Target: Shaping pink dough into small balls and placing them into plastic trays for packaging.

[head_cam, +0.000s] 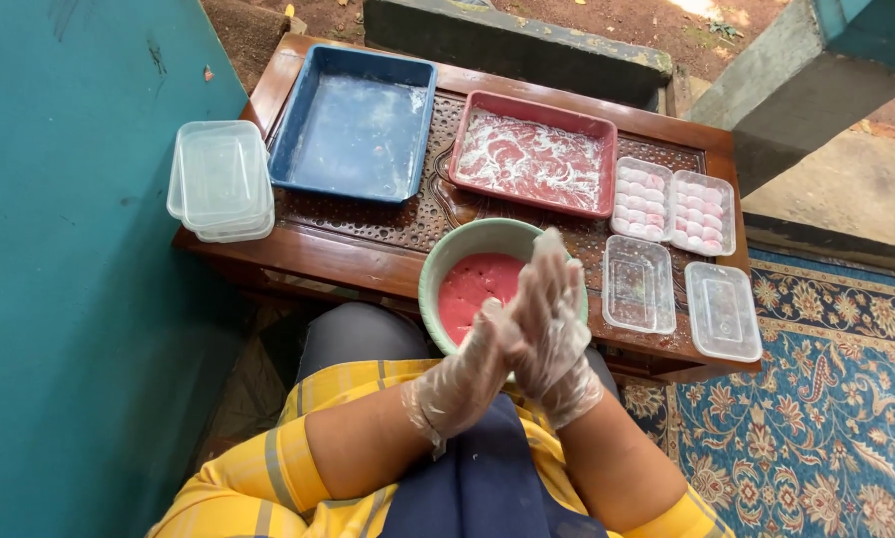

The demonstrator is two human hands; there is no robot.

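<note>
Fingers (557, 269) of both gloved hands press flat together, holding nothing visible, near the green bowl (457, 249), which an elbow could tip.

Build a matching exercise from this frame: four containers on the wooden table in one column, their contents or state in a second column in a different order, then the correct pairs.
Things:
1. Blue rectangular plastic tray
2. Red rectangular plastic tray
3. Green round bowl
4. Stack of clear plastic boxes

States:
A. Holds pink dough
B. Dusted thickly with white flour
C. Sits at the table's left end, overhanging the edge
D. Only a thin whitish film inside

Pairs: 1-D, 2-B, 3-A, 4-C
</note>
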